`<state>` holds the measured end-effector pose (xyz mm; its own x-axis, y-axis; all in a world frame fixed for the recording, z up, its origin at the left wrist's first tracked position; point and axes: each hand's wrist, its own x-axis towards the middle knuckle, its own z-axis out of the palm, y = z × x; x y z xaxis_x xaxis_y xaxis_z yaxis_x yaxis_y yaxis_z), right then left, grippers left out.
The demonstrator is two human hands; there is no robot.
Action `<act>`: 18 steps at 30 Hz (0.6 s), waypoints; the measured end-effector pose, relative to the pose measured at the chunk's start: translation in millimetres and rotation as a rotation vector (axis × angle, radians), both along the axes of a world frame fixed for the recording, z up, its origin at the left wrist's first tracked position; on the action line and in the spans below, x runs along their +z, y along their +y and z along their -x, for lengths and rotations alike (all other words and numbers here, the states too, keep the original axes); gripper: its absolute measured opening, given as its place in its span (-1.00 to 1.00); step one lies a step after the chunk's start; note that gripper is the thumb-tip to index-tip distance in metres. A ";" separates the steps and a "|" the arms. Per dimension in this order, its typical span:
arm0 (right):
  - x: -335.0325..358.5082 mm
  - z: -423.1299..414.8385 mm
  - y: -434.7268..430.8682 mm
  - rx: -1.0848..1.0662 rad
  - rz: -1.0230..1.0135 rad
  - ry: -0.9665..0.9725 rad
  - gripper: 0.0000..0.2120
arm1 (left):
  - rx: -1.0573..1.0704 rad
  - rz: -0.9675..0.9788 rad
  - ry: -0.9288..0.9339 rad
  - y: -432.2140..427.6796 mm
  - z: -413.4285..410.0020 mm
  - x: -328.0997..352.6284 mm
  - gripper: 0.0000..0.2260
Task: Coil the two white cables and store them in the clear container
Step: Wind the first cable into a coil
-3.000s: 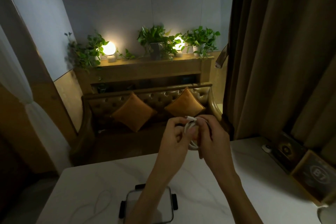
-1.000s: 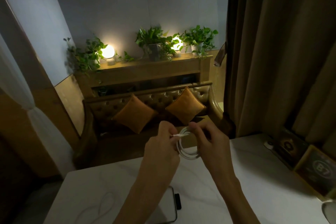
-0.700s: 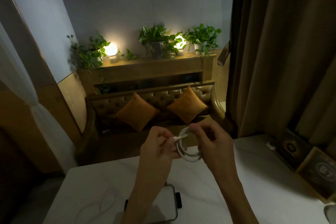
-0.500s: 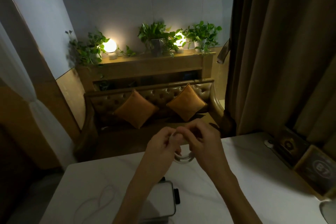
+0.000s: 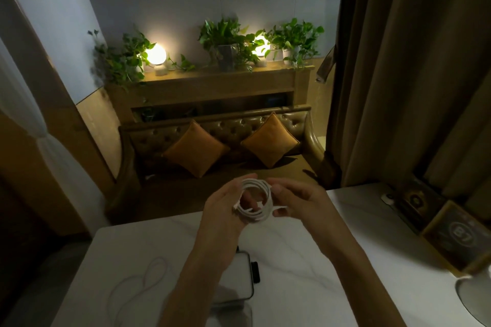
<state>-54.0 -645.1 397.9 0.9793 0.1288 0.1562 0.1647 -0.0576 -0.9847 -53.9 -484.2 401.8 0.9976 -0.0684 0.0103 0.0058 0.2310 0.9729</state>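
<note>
Dim room, white table [image 5: 305,273] before a sofa [image 5: 220,135]. Both hands are raised above the table's far edge. Left hand [image 5: 225,210] has its fingers closed around the coiled cable [image 5: 256,216], threaded through the loop. Right hand [image 5: 300,204] pinches the coil's right side. Second cable [image 5: 143,281] lies loose on the table, left of the container [image 5: 239,279].
</note>
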 end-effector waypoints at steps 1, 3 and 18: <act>-1.2 0.2 0.0 -0.025 -0.041 0.012 -0.75 | -0.031 0.008 -0.012 1.9 1.4 -2.5 -0.78; -5.6 1.6 0.3 -0.043 -0.122 0.067 -0.65 | -0.015 0.103 0.063 5.6 2.0 -10.0 -0.78; -149.6 8.0 80.0 -0.016 0.007 0.467 -0.74 | 0.103 0.074 0.437 74.8 36.0 -135.8 -0.77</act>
<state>-62.0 -565.0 248.3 0.9463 0.1129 -0.3030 -0.2975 -0.0630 -0.9526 -89.8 -409.4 266.1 0.9111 0.0163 -0.4119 0.3855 0.3205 0.8653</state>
